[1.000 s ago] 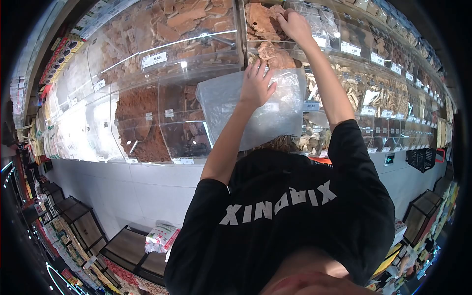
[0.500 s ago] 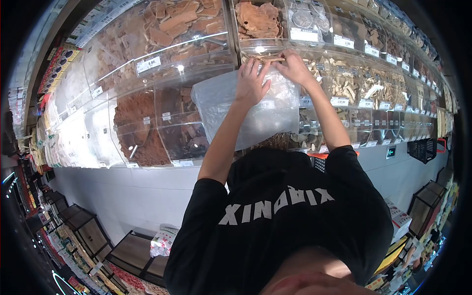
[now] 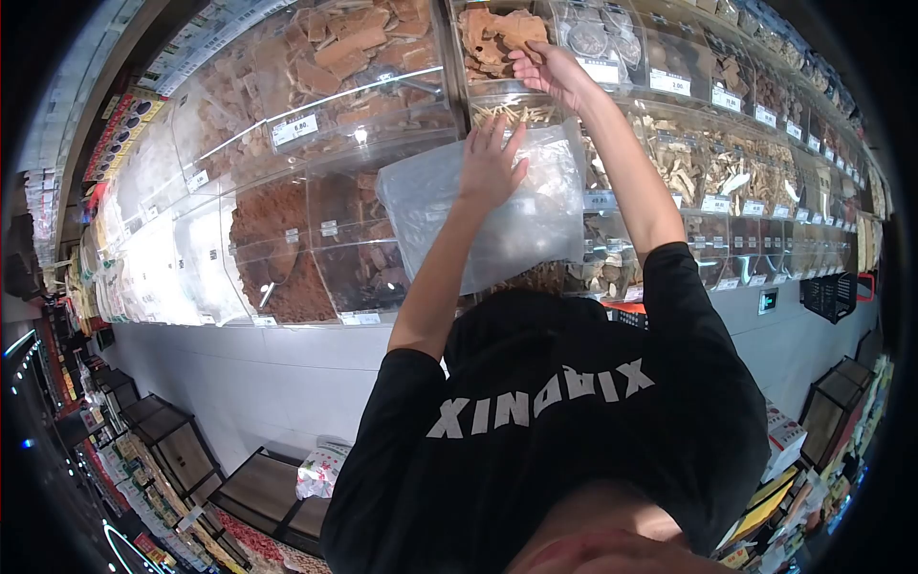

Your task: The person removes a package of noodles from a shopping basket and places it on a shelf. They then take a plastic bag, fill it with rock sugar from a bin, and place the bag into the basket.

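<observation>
A clear plastic bag (image 3: 483, 215) lies spread over the sloping bin fronts ahead of me. On its upper edge rests my left hand (image 3: 491, 165), fingers spread and thumb apart; the fingertips reach a bin of thin pale sticks (image 3: 512, 113). My right hand (image 3: 557, 78) is higher up, over a clear bin of brown bark-like slabs. Its thumb and fingers pinch the edge of one brown slab (image 3: 516, 29). How much of the bag's rim lies under my left fingers is hidden.
Clear bins of dried goods with price tags (image 3: 669, 82) run to both sides. Reddish-brown powder with a scoop (image 3: 277, 253) sits lower left, white goods (image 3: 182, 253) beyond it. A black basket (image 3: 827, 295) is at the right. Dark display stands (image 3: 263, 488) are at lower left.
My right hand has left the bag's upper edge and moved up to the bin of brown slabs, where it grips one. My left hand has stayed on the bag.
</observation>
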The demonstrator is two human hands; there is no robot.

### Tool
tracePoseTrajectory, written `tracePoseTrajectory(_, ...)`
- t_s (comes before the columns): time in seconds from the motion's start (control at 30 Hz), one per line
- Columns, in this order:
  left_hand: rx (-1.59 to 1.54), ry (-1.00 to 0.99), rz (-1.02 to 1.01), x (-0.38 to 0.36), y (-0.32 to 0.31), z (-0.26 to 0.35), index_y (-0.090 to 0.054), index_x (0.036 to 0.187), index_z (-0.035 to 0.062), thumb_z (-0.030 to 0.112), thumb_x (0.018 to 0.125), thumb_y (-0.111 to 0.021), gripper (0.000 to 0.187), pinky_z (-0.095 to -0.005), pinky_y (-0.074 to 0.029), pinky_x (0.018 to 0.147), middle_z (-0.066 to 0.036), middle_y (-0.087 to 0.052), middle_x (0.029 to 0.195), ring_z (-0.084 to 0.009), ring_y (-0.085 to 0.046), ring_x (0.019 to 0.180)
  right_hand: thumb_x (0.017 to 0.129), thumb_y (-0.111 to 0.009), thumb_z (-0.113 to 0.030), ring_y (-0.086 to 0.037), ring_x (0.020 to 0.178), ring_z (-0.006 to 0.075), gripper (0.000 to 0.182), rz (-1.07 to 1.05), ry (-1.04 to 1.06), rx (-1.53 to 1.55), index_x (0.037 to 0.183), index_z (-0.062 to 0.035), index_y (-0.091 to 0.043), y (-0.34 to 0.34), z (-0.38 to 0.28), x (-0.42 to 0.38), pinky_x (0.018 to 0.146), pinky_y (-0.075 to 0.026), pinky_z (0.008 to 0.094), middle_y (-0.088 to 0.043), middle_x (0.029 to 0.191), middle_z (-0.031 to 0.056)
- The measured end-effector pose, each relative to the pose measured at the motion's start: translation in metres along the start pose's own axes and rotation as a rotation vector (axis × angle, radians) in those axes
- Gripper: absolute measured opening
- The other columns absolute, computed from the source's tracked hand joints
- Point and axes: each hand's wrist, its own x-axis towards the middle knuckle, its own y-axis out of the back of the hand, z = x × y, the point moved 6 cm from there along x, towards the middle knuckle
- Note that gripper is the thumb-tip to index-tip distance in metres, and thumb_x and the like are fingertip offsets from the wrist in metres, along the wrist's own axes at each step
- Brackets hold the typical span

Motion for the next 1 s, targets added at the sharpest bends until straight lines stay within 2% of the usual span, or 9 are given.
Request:
tracePoseTrajectory(0.17, 0.003, -0.004, 0.012, -0.001, -0.001, -0.002, -0.042, 0.149, 0.0183, 0.043, 0.095, -0.055, 0.061, -0.0518, -0.024, 0.117, -0.016, -0.039, 0.152, -0.0337, -0.032, 0.143, 0.109, -0.035, -0.03, -0.067, 0.071, 0.0149, 0.039, -0.069, -0.052, 0.216, 0.125, 0.0014, -0.051, 0.004, 0.004, 0.068, 0.057, -0.056, 0.0258, -0.07, 0.099, 0.0136)
tracePoseTrajectory(0.2, -0.013, -0.006, 0.011, -0.002, 0.001, -0.001, -0.042, 0.149, 0.018, 0.042, 0.095, -0.056, 0.061, -0.0522, -0.024, 0.116, -0.017, -0.039, 0.152, -0.0344, -0.032, 0.143, 0.108, -0.035, -0.033, -0.068, 0.068, 0.0161, 0.044, -0.091, -0.051, 0.155, 0.132, 0.0031, -0.043, 0.0, -0.002, 0.068, 0.049, -0.053, 0.0252, -0.07, 0.101, 0.016)
tracePoseTrajectory(0.33, -0.028, -0.008, 0.022, 0.0, 0.001, -0.003, -0.041, 0.15, 0.0175, 0.041, 0.095, -0.056, 0.062, -0.0531, -0.024, 0.116, -0.018, -0.037, 0.152, -0.0357, -0.032, 0.142, 0.106, -0.041, -0.034, -0.07, 0.065, 0.0154, 0.043, 0.101, 0.024, -0.22, 0.135, -0.0023, -0.042, 0.001, -0.026, 0.034, 0.043, -0.049, 0.0241, -0.071, 0.099, 0.0177)
tracePoseTrajectory(0.43, -0.022, 0.007, 0.019, 0.0, -0.001, -0.003, -0.041, 0.149, 0.0177, 0.042, 0.094, -0.056, 0.062, -0.0528, -0.024, 0.116, -0.017, -0.038, 0.152, -0.0346, -0.032, 0.142, 0.103, -0.048, -0.04, -0.072, 0.075, 0.0198, 0.048, 0.368, 0.166, -0.583, 0.134, -0.0033, -0.048, 0.006, -0.045, 0.011, 0.057, -0.055, 0.0301, -0.071, 0.103, 0.019)
tracePoseTrajectory(0.53, -0.017, 0.01, 0.008, -0.001, -0.003, -0.002, -0.042, 0.149, 0.0177, 0.042, 0.094, -0.056, 0.062, -0.0526, -0.024, 0.116, -0.017, -0.039, 0.152, -0.0342, -0.033, 0.142, 0.1, -0.054, -0.031, -0.071, 0.096, 0.0309, 0.042, 0.5, 0.549, -1.05, 0.132, -0.0048, -0.054, 0.026, -0.06, 0.013, 0.081, -0.056, 0.0387, -0.068, 0.115, 0.0197)
tracePoseTrajectory(0.63, -0.023, 0.003, 0.003, 0.0, -0.002, -0.002, -0.042, 0.149, 0.0177, 0.043, 0.095, -0.055, 0.061, -0.0526, -0.024, 0.117, -0.017, -0.038, 0.152, -0.0344, -0.034, 0.142, 0.091, -0.057, -0.021, -0.064, 0.089, 0.0424, 0.027, 0.621, 0.876, -0.873, 0.098, 0.0051, -0.064, 0.041, -0.074, 0.021, 0.083, -0.051, 0.0472, -0.067, 0.089, 0.026)
tracePoseTrajectory(0.67, -0.026, 0.0, 0.002, 0.0, 0.0, -0.002, -0.042, 0.149, 0.0176, 0.043, 0.095, -0.055, 0.061, -0.0526, -0.023, 0.117, -0.017, -0.038, 0.152, -0.0345, -0.034, 0.142, 0.093, -0.054, -0.022, -0.066, 0.084, 0.0394, 0.028, 0.824, 1.05, -1.018, 0.09, 0.0041, -0.066, 0.04, -0.08, 0.019, 0.078, -0.052, 0.0459, -0.068, 0.084, 0.0251)
tracePoseTrajectory(0.77, -0.035, 0.007, -0.01, 0.001, 0.003, -0.002, -0.041, 0.149, 0.0176, 0.043, 0.095, -0.055, 0.062, -0.0525, -0.024, 0.117, -0.018, -0.039, 0.152, -0.0345, -0.034, 0.142, 0.093, -0.056, -0.021, -0.068, 0.087, 0.0366, 0.027, 0.438, 0.528, -0.942, 0.089, 0.0032, -0.067, 0.03, -0.094, 0.029, 0.079, -0.052, 0.0451, -0.068, 0.087, 0.0251)
tracePoseTrajectory(1.0, -0.044, -0.004, 0.039, 0.0, 0.004, -0.002, -0.044, 0.148, 0.0169, 0.041, 0.093, -0.058, 0.061, -0.0525, -0.026, 0.114, -0.017, -0.039, 0.15, -0.0359, -0.035, 0.14, 0.091, -0.059, -0.02, -0.067, 0.097, 0.0375, 0.03, 0.703, 0.868, -0.824, 0.11, 0.0035, -0.064, 0.044, -0.113, 0.062, 0.087, -0.052, 0.0446, -0.068, 0.101, 0.0275)
